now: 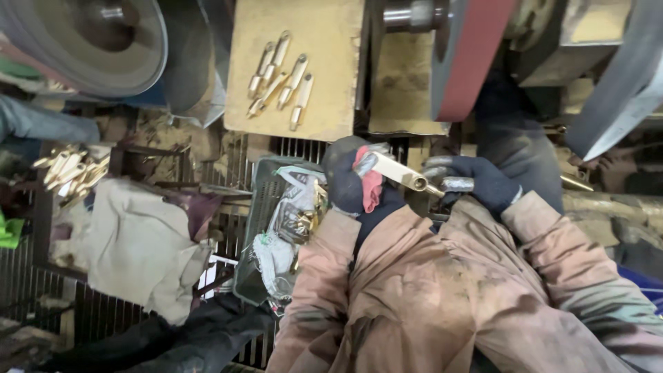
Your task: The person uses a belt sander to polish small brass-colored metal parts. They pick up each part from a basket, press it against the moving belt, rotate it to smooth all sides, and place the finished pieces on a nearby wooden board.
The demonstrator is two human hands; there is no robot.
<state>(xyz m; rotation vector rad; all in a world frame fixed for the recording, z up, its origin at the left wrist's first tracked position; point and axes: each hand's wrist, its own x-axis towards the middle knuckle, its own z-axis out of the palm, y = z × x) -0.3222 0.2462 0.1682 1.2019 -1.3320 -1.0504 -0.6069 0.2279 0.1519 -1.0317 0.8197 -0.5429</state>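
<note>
Below the red belt (469,55), both gloved hands — left (345,179), right (480,183) — close around a brass tube (400,173), held between them. Near the belt, a loose grip could let it slip — or a glove catch.

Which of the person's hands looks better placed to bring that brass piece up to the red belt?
Probably the right hand: it sits just below the red belt and touches the brass piece at its open end; the left hand holds the far end.

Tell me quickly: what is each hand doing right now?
Left hand: gloved, closed around one end of the brass part, with a red rag.
Right hand: gloved, fingers pinching the part's other end.
</note>
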